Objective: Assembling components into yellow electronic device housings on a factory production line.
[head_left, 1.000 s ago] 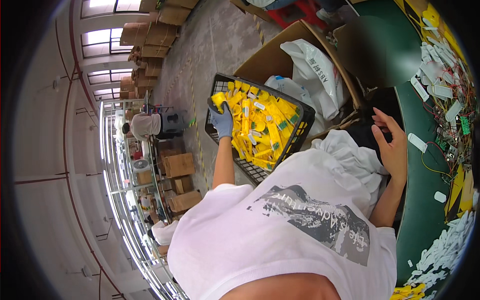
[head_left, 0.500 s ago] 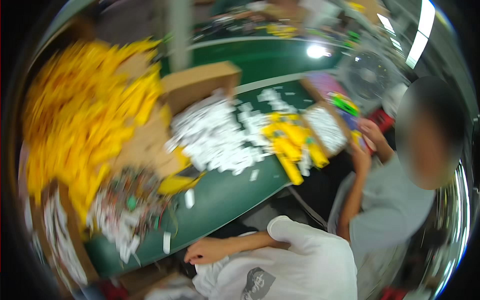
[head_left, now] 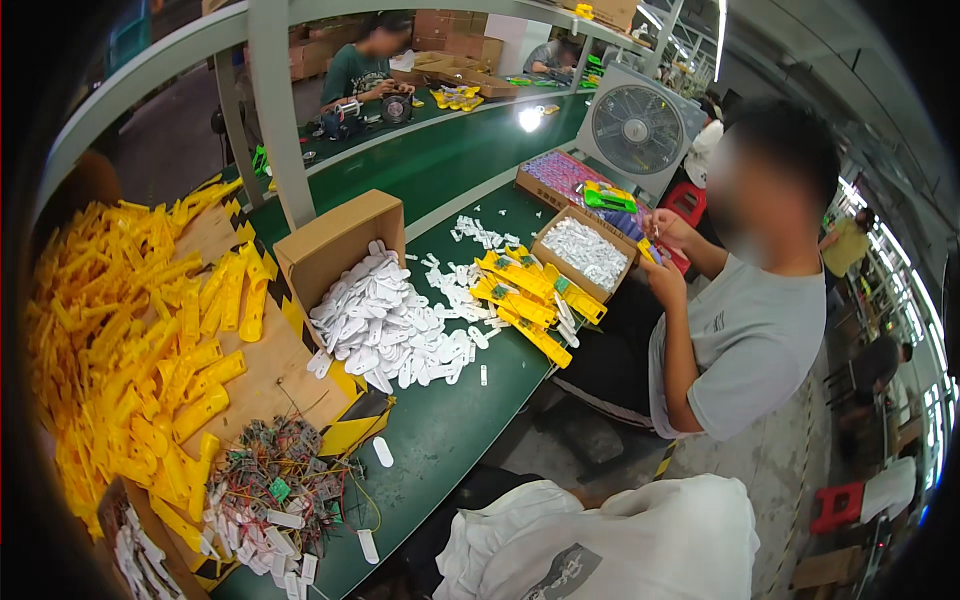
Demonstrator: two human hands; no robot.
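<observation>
**Q:** Tangle of what, nearest the wearer?

**A:** Tangle of wired circuit boards (head_left: pixel 280 480), thin coloured wires knotted together. It lies on a wooden board at the near left end of the green counter (head_left: pixel 440 430), close to the counter's front edge. A few white oval pieces (head_left: pixel 383 452) lie loose beside it.

**Q:** Are the wearer's hands on it?

**A:** Neither hand is in the picture, only a white shirt (head_left: pixel 620 540) at the bottom. I cannot tell whether either grip is wide, narrow or holding anything.

**Q:** What surrounds it?

**A:** To the left is a large heap of yellow plastic housings (head_left: pixel 120 330). Behind it a cardboard box (head_left: pixel 335 240) lies on its side, and a white pile (head_left: pixel 390 330) of oval pieces spills from its mouth, probably so they can be raked out easily. Farther along sits a row of yellow assemblies (head_left: pixel 525 300).

**Q:** Any open room?

**A:** A bare green strip runs along the front edge, between the piles and the drop to the floor. Across the gap, a seated co-worker's hands (head_left: pixel 665 265) pinch a small part.
</observation>
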